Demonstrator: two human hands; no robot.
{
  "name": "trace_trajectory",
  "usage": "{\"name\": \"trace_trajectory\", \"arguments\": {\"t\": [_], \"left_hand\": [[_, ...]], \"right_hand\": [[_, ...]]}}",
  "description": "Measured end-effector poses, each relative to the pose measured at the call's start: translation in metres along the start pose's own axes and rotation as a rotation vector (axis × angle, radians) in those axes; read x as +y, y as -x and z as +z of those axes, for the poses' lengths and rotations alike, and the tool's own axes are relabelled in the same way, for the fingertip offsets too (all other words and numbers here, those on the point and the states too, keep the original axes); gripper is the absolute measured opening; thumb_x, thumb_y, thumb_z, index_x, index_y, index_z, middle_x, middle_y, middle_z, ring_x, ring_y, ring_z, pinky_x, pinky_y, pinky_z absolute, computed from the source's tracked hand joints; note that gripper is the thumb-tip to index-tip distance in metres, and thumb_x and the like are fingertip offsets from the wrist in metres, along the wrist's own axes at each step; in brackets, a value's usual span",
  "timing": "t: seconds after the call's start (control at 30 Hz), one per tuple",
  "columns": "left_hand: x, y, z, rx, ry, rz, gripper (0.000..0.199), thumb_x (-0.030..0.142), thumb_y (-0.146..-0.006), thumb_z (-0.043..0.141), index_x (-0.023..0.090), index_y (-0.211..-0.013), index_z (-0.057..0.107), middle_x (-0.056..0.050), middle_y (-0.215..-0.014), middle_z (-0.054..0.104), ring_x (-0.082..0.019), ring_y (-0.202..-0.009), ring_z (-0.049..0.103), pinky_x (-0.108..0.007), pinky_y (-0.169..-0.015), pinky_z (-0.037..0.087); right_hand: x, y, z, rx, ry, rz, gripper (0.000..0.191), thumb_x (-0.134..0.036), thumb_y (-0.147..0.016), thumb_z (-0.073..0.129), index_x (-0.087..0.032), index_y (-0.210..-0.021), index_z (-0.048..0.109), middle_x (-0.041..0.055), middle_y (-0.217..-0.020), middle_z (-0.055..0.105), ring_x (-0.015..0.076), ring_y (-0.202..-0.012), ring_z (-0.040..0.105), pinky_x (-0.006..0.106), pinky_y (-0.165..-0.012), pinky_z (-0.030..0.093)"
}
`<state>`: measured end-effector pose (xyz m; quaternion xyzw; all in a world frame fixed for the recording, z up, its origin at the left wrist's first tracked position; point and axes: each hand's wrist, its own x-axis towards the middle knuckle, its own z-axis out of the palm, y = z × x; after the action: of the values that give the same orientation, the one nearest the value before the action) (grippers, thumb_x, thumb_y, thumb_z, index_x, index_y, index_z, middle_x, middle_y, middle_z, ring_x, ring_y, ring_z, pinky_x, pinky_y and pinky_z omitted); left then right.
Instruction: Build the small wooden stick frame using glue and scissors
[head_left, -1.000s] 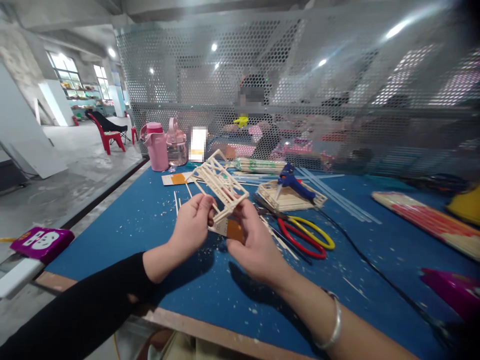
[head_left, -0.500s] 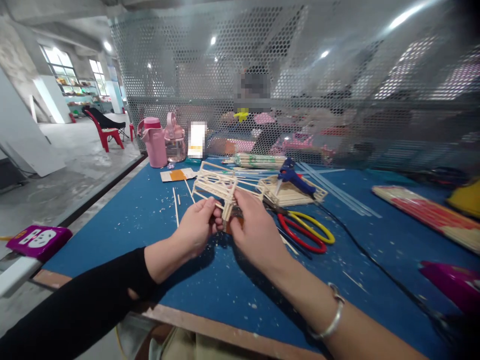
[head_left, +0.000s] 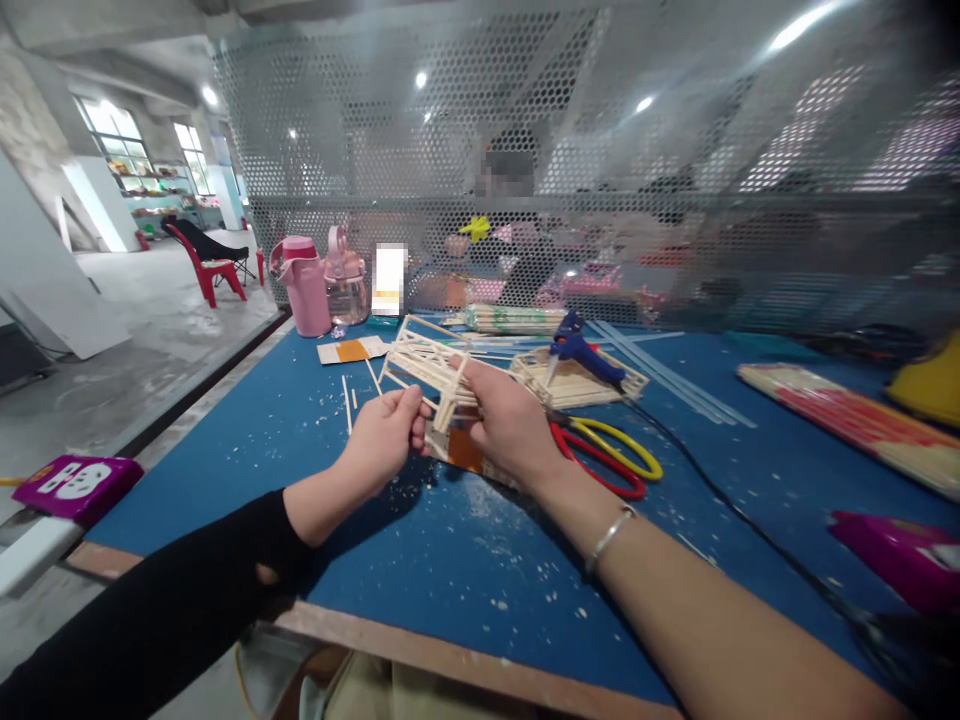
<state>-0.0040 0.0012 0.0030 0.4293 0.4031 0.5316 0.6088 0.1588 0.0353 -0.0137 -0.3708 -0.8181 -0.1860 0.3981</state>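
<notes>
A small model frame of pale wooden sticks [head_left: 427, 362] is held up over the blue table. My left hand [head_left: 379, 435] is closed on its lower left side, with thumb and forefinger pinching a stick. My right hand [head_left: 514, 415] is closed round its right end, thumb below and fingers partly hidden behind the sticks. Under the hands lies a piece of card with an orange patch [head_left: 465, 452]. Just right of my right hand are loop handles, one red [head_left: 600, 478] and one yellow [head_left: 646, 462]; the tool's head is mostly hidden.
A blue glue gun [head_left: 577, 350] rests on another stick frame [head_left: 622, 383], its cord trailing right. Clear glue sticks [head_left: 667, 375] and bundled sticks [head_left: 517, 320] lie behind. A pink flask [head_left: 307, 290] and bottle [head_left: 345, 290] stand back left. A purple power strip [head_left: 79, 487] is at left.
My right hand has shifted slightly up on the stick frame, and its forearm has swung left. More of the orange-patched card shows beneath. The frame stays held in both hands.
</notes>
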Motion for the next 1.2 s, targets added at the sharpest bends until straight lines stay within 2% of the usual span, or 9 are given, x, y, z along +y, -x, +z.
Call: {"name": "trace_trajectory", "arguments": {"t": [0.07, 0.17, 0.3, 0.47, 0.6, 0.77, 0.97, 1.07, 1.2], "left_hand": [[-0.004, 0.002, -0.001, -0.043, -0.152, 0.117, 0.033, 0.031, -0.091, 0.054, 0.016, -0.061, 0.053, 0.008, -0.041, 0.043, -0.005, -0.036, 0.040, -0.018, -0.042, 0.039], [-0.007, 0.005, -0.001, -0.097, -0.195, 0.205, 0.025, 0.029, -0.087, 0.058, 0.015, -0.066, 0.058, 0.006, -0.050, 0.053, -0.006, -0.043, 0.048, -0.019, -0.048, 0.040], [-0.008, 0.011, 0.002, -0.155, -0.181, 0.054, 0.015, 0.024, -0.072, 0.072, 0.012, -0.068, 0.064, 0.002, -0.056, 0.061, -0.006, -0.047, 0.051, -0.020, -0.051, 0.042], [-0.001, 0.016, 0.005, -0.240, 0.035, -0.053, 0.043, 0.031, -0.050, 0.089, 0.013, -0.080, 0.064, 0.000, -0.070, 0.066, -0.008, -0.057, 0.059, -0.022, -0.055, 0.047], [0.003, 0.016, 0.007, -0.247, 0.121, -0.074, 0.045, 0.046, -0.055, 0.085, 0.011, -0.071, 0.060, -0.001, -0.066, 0.065, -0.007, -0.056, 0.059, -0.020, -0.054, 0.047], [0.003, 0.019, 0.013, -0.146, 0.135, -0.078, 0.033, 0.027, -0.062, 0.084, 0.013, -0.064, 0.054, 0.004, -0.051, 0.060, -0.003, -0.045, 0.053, -0.015, -0.049, 0.042], [0.007, 0.025, 0.017, -0.098, 0.167, -0.229, 0.023, 0.022, -0.080, 0.071, 0.011, -0.065, 0.057, 0.002, -0.052, 0.060, -0.002, -0.042, 0.052, -0.012, -0.044, 0.041], [0.008, 0.024, 0.016, -0.107, 0.211, -0.287, 0.026, 0.025, -0.088, 0.061, 0.010, -0.066, 0.058, 0.001, -0.053, 0.059, -0.003, -0.040, 0.053, -0.012, -0.042, 0.043], [0.006, 0.023, 0.013, -0.202, 0.302, -0.282, 0.026, 0.028, -0.082, 0.069, 0.010, -0.066, 0.059, 0.002, -0.051, 0.060, -0.002, -0.038, 0.053, -0.009, -0.038, 0.041]], "right_hand": [[0.001, 0.000, 0.001, 0.066, 0.022, 0.007, 0.045, -0.004, -0.070, 0.044, -0.017, -0.109, 0.062, 0.0077, -0.104, 0.073, 0.0191, -0.094, 0.069, 0.030, -0.081, 0.055], [-0.002, -0.001, -0.004, 0.162, 0.084, 0.036, 0.034, -0.006, -0.077, 0.044, -0.016, -0.103, 0.063, 0.0084, -0.096, 0.074, 0.0191, -0.088, 0.070, 0.029, -0.078, 0.053], [-0.006, -0.004, -0.010, 0.242, 0.166, 0.063, 0.031, -0.006, -0.078, 0.046, -0.015, -0.103, 0.062, 0.0093, -0.096, 0.074, 0.0199, -0.087, 0.069, 0.028, -0.075, 0.052], [-0.011, -0.005, -0.010, 0.230, 0.206, -0.007, 0.026, -0.008, -0.080, 0.047, -0.015, -0.099, 0.064, 0.0072, -0.089, 0.074, 0.0189, -0.083, 0.069, 0.026, -0.073, 0.050], [-0.016, -0.005, -0.010, 0.205, 0.235, -0.064, 0.022, -0.013, -0.083, 0.049, -0.013, -0.098, 0.065, 0.0090, -0.091, 0.074, 0.0202, -0.083, 0.068, 0.028, -0.073, 0.050], [-0.018, -0.007, -0.012, 0.219, 0.286, -0.083, 0.025, -0.012, -0.084, 0.047, -0.011, -0.101, 0.066, 0.0117, -0.096, 0.074, 0.0225, -0.087, 0.068, 0.032, -0.075, 0.050], [-0.017, -0.006, -0.011, 0.223, 0.337, -0.134, 0.029, -0.011, -0.083, 0.047, -0.011, -0.103, 0.067, 0.0137, -0.109, 0.072, 0.0253, -0.099, 0.067, 0.038, -0.083, 0.051], [-0.017, -0.006, -0.011, 0.253, 0.343, -0.147, 0.027, -0.010, -0.083, 0.047, -0.012, -0.102, 0.067, 0.0129, -0.105, 0.073, 0.0246, -0.095, 0.068, 0.037, -0.080, 0.052], [-0.017, -0.006, -0.010, 0.279, 0.244, -0.146, 0.026, -0.010, -0.082, 0.049, -0.011, -0.103, 0.065, 0.0134, -0.102, 0.073, 0.0248, -0.094, 0.068, 0.037, -0.083, 0.052]]}}
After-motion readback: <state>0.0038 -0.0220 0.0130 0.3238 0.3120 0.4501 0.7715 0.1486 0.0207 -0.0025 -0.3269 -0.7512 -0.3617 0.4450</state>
